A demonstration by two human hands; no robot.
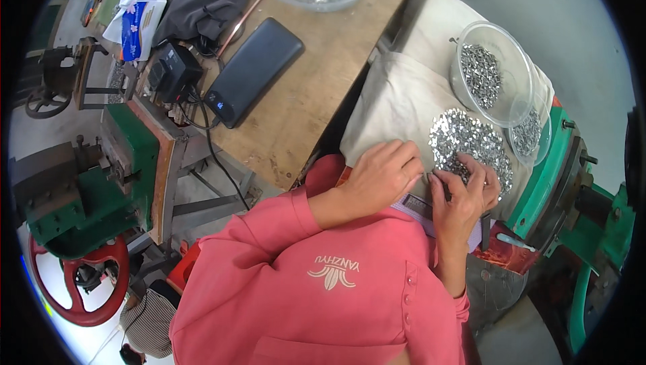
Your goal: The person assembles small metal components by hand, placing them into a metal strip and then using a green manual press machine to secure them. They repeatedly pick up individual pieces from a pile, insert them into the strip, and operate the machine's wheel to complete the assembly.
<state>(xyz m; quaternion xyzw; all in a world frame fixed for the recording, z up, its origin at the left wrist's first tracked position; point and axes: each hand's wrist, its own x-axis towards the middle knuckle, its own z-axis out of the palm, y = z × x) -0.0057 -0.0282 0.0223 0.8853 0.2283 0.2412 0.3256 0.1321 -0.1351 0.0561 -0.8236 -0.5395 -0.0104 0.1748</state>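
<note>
A heap of small shiny metal pieces [471, 146] lies on a cream cloth at the right. Over the near edge of this heap is my right hand [469, 193], fingers bent and touching the pieces, thumb and forefinger apart. My left hand [389, 171] rests at the cloth's near edge, just left of the heap. Its fingers are curled together, and what they hold, if anything, is hidden. Beyond the heap, a clear round plastic tub [525, 85] stands tilted with more metal pieces inside. Beside it is a smaller clear dish [544, 143] of similar pieces.
A wooden table [289, 129] at the left carries a black power bank [256, 72] with cables, a dark cloth [202, 11], a tissue pack [138, 21] and a clear bowl of metal pieces [323, 1]. Green machines [91, 196] stand at both sides; one has a red handwheel [81, 284].
</note>
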